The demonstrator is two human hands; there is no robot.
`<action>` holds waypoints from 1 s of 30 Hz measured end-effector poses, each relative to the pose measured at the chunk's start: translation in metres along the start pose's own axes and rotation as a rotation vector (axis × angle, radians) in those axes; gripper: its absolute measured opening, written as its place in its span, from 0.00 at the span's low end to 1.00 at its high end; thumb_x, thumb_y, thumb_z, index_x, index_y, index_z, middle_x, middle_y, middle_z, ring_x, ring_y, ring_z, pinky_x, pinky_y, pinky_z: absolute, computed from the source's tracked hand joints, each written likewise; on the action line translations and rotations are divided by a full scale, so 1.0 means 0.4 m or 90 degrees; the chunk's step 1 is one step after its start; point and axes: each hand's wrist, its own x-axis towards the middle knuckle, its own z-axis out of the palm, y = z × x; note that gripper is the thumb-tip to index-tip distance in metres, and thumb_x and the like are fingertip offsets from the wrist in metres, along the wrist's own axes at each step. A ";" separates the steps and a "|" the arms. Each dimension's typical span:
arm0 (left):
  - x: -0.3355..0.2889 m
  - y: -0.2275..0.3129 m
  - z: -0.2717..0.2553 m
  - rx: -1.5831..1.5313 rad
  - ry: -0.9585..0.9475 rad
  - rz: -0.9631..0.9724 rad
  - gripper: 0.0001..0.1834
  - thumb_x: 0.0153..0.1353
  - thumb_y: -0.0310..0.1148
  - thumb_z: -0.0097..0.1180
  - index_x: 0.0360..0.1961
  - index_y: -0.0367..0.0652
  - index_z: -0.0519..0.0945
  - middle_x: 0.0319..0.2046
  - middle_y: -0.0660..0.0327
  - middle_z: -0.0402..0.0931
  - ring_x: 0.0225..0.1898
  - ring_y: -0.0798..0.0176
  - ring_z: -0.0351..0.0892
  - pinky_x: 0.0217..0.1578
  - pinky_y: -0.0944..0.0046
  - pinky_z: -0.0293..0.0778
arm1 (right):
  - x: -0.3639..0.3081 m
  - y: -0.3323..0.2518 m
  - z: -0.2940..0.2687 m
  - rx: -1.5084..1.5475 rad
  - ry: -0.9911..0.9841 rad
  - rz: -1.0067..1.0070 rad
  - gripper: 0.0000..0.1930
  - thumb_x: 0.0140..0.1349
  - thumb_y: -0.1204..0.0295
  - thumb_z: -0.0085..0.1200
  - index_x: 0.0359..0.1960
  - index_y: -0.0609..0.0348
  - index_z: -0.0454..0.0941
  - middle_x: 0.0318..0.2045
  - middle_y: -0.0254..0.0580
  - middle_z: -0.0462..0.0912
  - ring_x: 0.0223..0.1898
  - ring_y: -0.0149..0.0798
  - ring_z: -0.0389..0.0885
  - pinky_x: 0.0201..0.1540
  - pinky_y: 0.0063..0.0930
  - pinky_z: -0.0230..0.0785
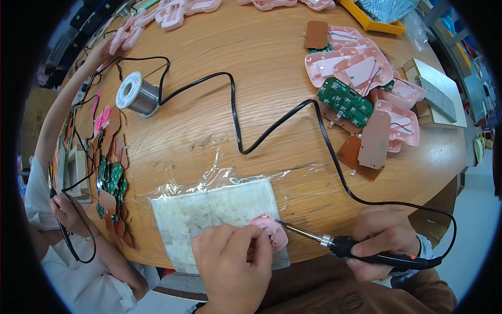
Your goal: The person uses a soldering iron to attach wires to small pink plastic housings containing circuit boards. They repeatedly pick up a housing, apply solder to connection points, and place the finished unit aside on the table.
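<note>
Fisheye View From the Wearer's Head

The left camera of a head-worn pair looks steeply down and ahead. The wearer's bare left hand [232, 264] and bare right hand [384, 240] sit close, low in view; the brown wood-grain table [272, 52] curves away toward the top. The lens crops the corners round and bows straight edges.

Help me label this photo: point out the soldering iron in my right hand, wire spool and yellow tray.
Soldering iron [343, 246], head view: on its black handle.
Wire spool [147, 97], head view: on wound wire.
Yellow tray [385, 27], head view: on near wall.
</note>
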 end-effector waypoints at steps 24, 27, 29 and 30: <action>-0.049 0.032 -0.026 0.182 -0.023 0.001 0.26 0.39 0.27 0.71 0.44 0.36 0.78 0.34 0.54 0.74 0.39 0.51 0.72 0.43 0.56 0.65 | -0.050 -0.011 -0.013 -0.042 0.050 -0.041 0.15 0.44 0.78 0.64 0.33 0.58 0.72 0.17 0.39 0.73 0.14 0.35 0.70 0.15 0.27 0.58; -0.048 0.033 -0.033 0.209 -0.097 0.027 0.36 0.32 0.29 0.74 0.48 0.37 0.75 0.39 0.54 0.72 0.45 0.48 0.69 0.46 0.53 0.64 | -0.058 -0.003 -0.013 -0.022 0.073 -0.053 0.15 0.44 0.78 0.64 0.34 0.58 0.73 0.18 0.39 0.74 0.14 0.36 0.71 0.16 0.27 0.58; -0.031 0.033 -0.062 0.162 -0.076 0.048 0.35 0.31 0.29 0.74 0.46 0.37 0.75 0.38 0.55 0.72 0.44 0.50 0.71 0.48 0.54 0.65 | -0.069 0.005 -0.011 -0.029 0.077 -0.072 0.14 0.44 0.78 0.64 0.34 0.59 0.74 0.18 0.40 0.75 0.15 0.36 0.72 0.16 0.27 0.59; -0.019 0.037 -0.081 0.111 -0.081 0.063 0.34 0.31 0.29 0.74 0.45 0.37 0.75 0.38 0.55 0.72 0.44 0.51 0.71 0.49 0.54 0.65 | -0.076 0.008 -0.011 -0.029 0.090 -0.072 0.14 0.44 0.78 0.64 0.34 0.59 0.75 0.18 0.40 0.75 0.15 0.37 0.72 0.16 0.27 0.60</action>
